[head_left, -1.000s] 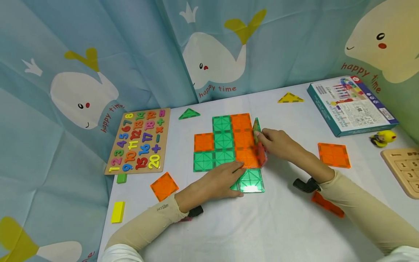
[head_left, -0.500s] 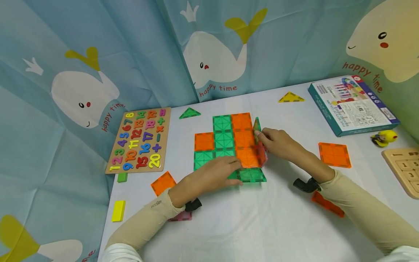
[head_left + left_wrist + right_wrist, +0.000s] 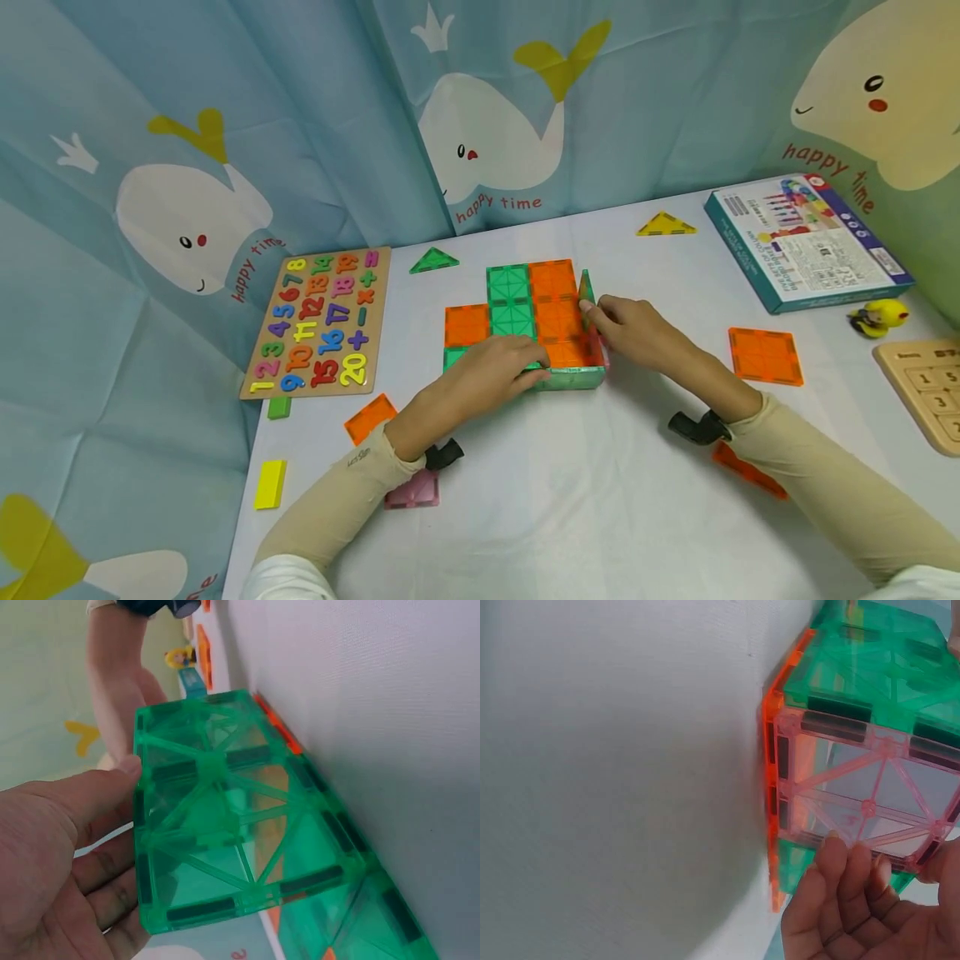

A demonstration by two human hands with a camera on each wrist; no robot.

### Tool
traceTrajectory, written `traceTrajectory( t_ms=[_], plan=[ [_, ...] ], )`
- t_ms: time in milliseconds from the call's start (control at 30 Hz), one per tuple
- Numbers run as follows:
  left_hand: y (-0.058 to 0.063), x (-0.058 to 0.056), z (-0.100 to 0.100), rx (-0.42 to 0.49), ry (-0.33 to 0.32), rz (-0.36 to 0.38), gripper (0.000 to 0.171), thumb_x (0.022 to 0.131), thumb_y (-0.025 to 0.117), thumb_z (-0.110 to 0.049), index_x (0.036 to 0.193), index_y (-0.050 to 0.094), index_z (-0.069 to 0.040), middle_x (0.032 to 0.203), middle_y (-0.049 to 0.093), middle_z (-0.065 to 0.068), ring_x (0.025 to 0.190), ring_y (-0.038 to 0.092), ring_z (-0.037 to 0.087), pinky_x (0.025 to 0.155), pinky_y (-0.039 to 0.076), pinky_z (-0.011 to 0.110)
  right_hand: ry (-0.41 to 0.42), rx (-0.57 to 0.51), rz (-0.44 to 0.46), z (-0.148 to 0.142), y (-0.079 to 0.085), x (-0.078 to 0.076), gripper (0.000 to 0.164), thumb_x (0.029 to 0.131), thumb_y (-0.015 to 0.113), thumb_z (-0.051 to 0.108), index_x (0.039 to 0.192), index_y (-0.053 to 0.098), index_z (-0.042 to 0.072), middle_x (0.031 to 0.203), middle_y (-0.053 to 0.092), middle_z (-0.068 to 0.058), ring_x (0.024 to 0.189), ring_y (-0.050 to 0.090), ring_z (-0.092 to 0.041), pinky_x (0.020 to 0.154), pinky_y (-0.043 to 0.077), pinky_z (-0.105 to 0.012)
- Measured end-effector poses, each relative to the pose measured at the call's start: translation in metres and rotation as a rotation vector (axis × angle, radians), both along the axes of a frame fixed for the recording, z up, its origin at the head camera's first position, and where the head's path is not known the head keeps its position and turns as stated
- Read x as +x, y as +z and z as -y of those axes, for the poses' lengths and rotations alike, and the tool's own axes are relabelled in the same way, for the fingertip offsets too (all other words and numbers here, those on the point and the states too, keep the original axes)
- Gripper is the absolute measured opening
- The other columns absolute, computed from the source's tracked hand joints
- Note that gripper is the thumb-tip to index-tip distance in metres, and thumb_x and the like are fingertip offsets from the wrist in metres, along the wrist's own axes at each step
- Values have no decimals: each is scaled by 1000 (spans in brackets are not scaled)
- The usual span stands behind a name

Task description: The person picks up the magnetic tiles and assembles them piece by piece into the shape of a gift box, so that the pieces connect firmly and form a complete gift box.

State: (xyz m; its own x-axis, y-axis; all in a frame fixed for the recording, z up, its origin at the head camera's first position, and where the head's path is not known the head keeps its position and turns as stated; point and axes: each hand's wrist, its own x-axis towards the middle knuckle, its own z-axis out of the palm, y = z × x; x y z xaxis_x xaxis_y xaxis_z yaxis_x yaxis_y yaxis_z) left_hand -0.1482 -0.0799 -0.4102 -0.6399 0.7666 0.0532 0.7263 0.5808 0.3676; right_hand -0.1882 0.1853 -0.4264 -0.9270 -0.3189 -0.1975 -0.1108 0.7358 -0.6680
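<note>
See-through magnetic tiles, orange [image 3: 557, 317] and green [image 3: 512, 283], lie joined flat on the table. My left hand [image 3: 491, 371] grips the upper edge of joined green square tiles [image 3: 210, 765], which stand upright along the near side of the flat sheet. A pink square tile [image 3: 862, 787] stands on the right side and meets the green ones at a corner. My right hand [image 3: 633, 325] pinches an upright green tile [image 3: 585, 287] beside the pink one; its fingertips overlap the pink tile's edge in the right wrist view. My left hand hides part of the sheet.
Loose orange tiles [image 3: 765, 356], a pink tile [image 3: 412, 490] and green [image 3: 434, 260] and yellow triangles [image 3: 666, 223] lie around. A number board [image 3: 318, 321] is left, with green and yellow blocks [image 3: 270, 485]. A box [image 3: 810, 242], toy figure [image 3: 877, 317] and wooden board [image 3: 922, 392] are right.
My left hand has moved up and away from me, tilting the near green tiles from flat to upright against the pink tile. My right hand has stayed nearly still.
</note>
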Motion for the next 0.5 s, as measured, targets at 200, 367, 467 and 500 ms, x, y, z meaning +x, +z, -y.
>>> traceTrajectory(
  t_ms=[200,367,467,500],
  plan=[
    [-1,-3,16,30,139,120,33,110,59,-36,126,71,-10,126,72,4,115,68,21,99,58,37,-28,-38,14,1,-4,1,64,112,35,58,126,55,-1,108,69,-19,92,64,-32,79,53,-43],
    [-8,-11,44,45,335,206,31,110,58,-39,123,66,-12,115,70,2,102,67,20,89,58,38,-5,-111,108,1,-8,-1,80,112,34,59,165,21,1,159,43,-30,143,49,-47,114,42,-66],
    [-14,-20,63,-1,449,252,31,110,58,-41,113,62,-11,99,63,4,88,59,20,76,52,35,4,-212,219,1,-10,-1,87,110,37,61,170,1,8,173,16,-27,157,25,-48,123,25,-70],
    [-16,-23,69,-34,483,263,32,110,58,-41,111,61,-10,96,60,5,85,57,20,73,50,34,1,-250,259,1,-10,0,89,110,37,62,171,-3,11,175,11,-25,159,19,-48,124,20,-71]
  ],
)
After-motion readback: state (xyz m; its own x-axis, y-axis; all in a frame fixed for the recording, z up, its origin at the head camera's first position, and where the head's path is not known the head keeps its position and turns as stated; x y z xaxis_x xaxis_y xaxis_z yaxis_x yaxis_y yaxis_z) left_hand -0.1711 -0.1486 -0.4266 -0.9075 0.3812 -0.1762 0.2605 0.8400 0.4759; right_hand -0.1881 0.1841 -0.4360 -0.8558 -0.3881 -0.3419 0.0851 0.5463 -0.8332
